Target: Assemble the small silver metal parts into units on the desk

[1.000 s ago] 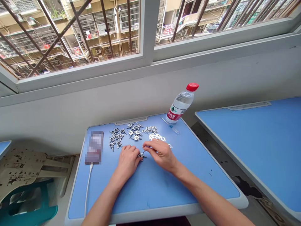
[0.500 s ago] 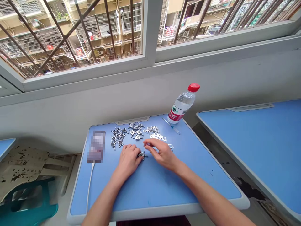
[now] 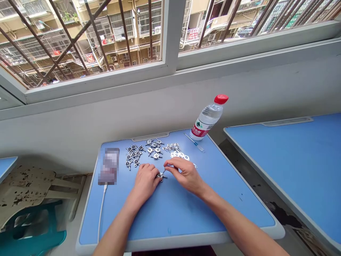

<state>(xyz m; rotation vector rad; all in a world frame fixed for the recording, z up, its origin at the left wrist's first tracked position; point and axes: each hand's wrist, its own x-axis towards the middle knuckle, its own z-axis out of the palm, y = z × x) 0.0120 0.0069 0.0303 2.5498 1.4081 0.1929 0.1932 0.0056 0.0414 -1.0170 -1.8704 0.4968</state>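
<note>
My left hand [image 3: 145, 181] rests on the blue desk [image 3: 173, 209] with its fingers curled, pinning a small metal fitting [image 3: 160, 175] at its fingertips. My right hand [image 3: 185, 173] sits just right of it, thumb and forefinger pinched on a tiny silver piece [image 3: 165, 168] held right above the fitting. Behind the hands lie several assembled metal fittings [image 3: 134, 154], a second group of fittings [image 3: 153, 148], small screws [image 3: 172, 146] and flat silver plates [image 3: 180, 155].
A phone [image 3: 108, 166] with a white cable [image 3: 100, 213] lies at the desk's left. A water bottle [image 3: 208, 116] with a red cap stands at the back right, a thin screwdriver [image 3: 195, 143] beside it. A second blue desk [image 3: 290, 163] is to the right, a chair [image 3: 23, 199] to the left.
My right hand has shifted slightly left, bringing its pinched piece down closer to the fitting under my left fingertips. The left hand has stayed put.
</note>
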